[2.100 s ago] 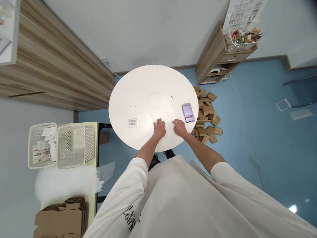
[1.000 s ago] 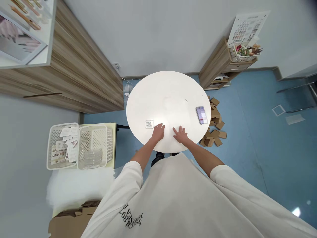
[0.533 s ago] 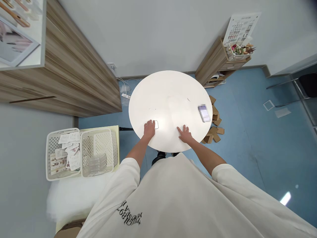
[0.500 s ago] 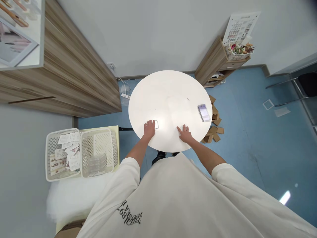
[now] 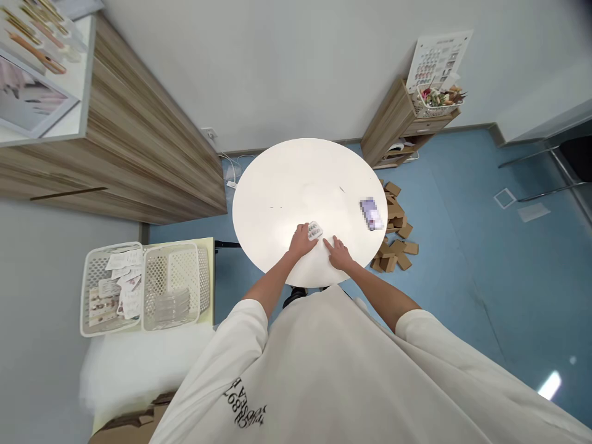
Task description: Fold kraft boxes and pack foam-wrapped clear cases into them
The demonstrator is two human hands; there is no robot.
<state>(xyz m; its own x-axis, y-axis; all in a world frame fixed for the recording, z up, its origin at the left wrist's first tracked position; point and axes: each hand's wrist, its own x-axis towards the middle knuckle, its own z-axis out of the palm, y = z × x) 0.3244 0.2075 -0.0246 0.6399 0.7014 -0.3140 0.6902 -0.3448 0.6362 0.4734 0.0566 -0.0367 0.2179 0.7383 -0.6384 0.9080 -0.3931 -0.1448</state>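
Note:
A small clear plastic case (image 5: 315,230) with several little pieces inside is at the near middle of the round white table (image 5: 277,185). My left hand (image 5: 302,242) grips its left end with closed fingers. My right hand (image 5: 338,253) lies just right of the case, fingers stretched flat on the tabletop and pointing towards it.
A phone (image 5: 371,214) lies near the table's right edge. Several brown cardboard boxes (image 5: 394,243) litter the blue floor to the right. Two white baskets (image 5: 143,287) stand on a yellow side table at left. A long wooden cabinet (image 5: 139,166) and a small wooden shelf (image 5: 393,123) line the wall.
My left hand took hold of the clear case at the table's left and brought it right, in front of me. My right hand has shifted slightly left towards it.

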